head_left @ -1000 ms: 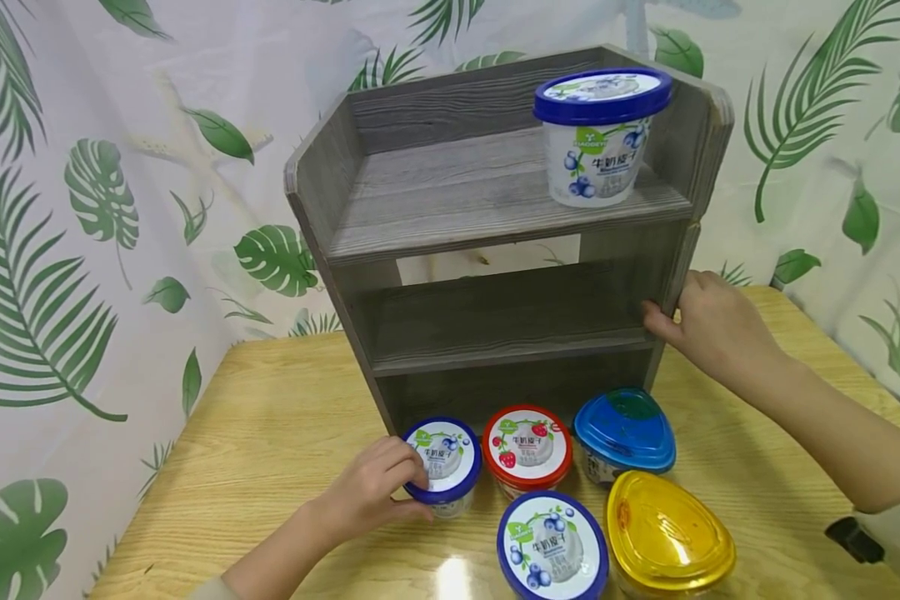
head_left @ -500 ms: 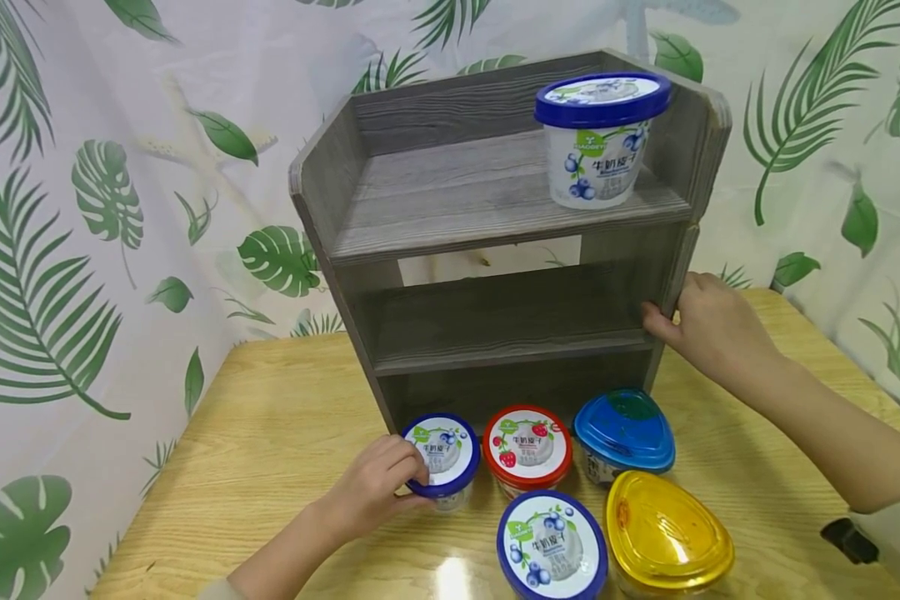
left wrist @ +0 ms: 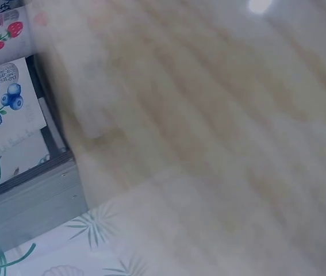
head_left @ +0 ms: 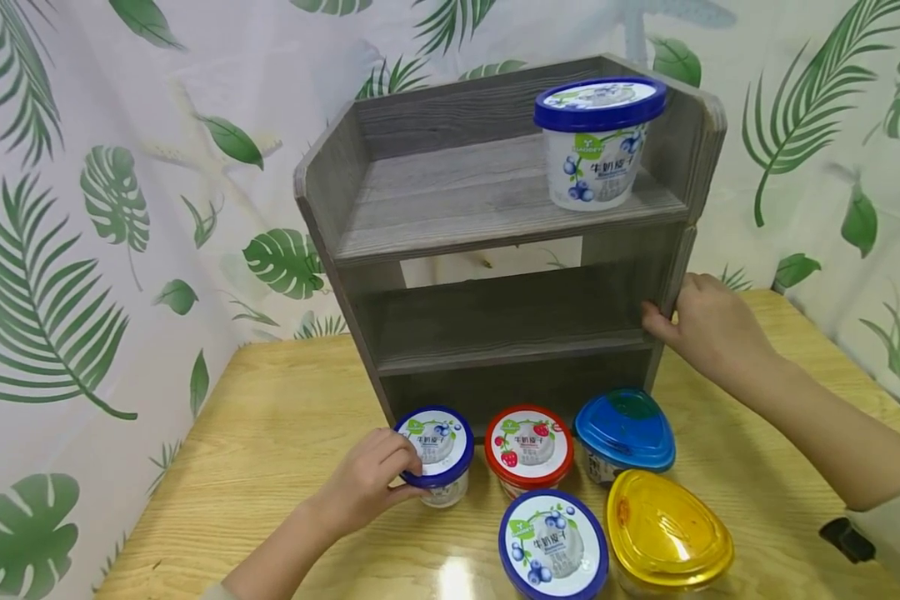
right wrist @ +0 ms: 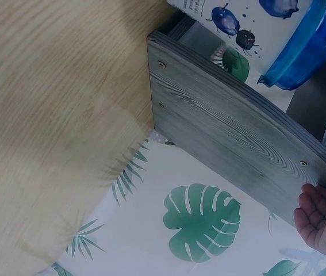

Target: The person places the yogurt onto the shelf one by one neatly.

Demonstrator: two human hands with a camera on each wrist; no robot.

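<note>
My left hand (head_left: 371, 479) pinches the lid edge of a blue-lidded blueberry tub (head_left: 437, 446) at the shelf's lower left front. In the left wrist view that tub (left wrist: 4, 100) stands by the shelf's side panel. My right hand (head_left: 720, 329) holds the right side panel of the grey wooden shelf (head_left: 510, 317), its thumb at the front edge. Curled fingers (right wrist: 315, 213) lie against that panel in the right wrist view. A red-lidded strawberry tub (head_left: 528, 447) and a tub with a blue three-cornered lid (head_left: 626, 433) stand beside the pinched tub.
Another blueberry tub (head_left: 600, 142) stands on the shelf's top right. Nearer me are a second blue-lidded tub (head_left: 552, 546) and a yellow-lidded tub (head_left: 669, 533). The wooden table (head_left: 270, 417) meets a leaf-patterned cloth (head_left: 157, 167) at the back and sides.
The pinched blueberry tub has shifted slightly left and toward the shelf, away from the red-lidded tub, and my left hand has moved with it. My right hand stays on the shelf's side.
</note>
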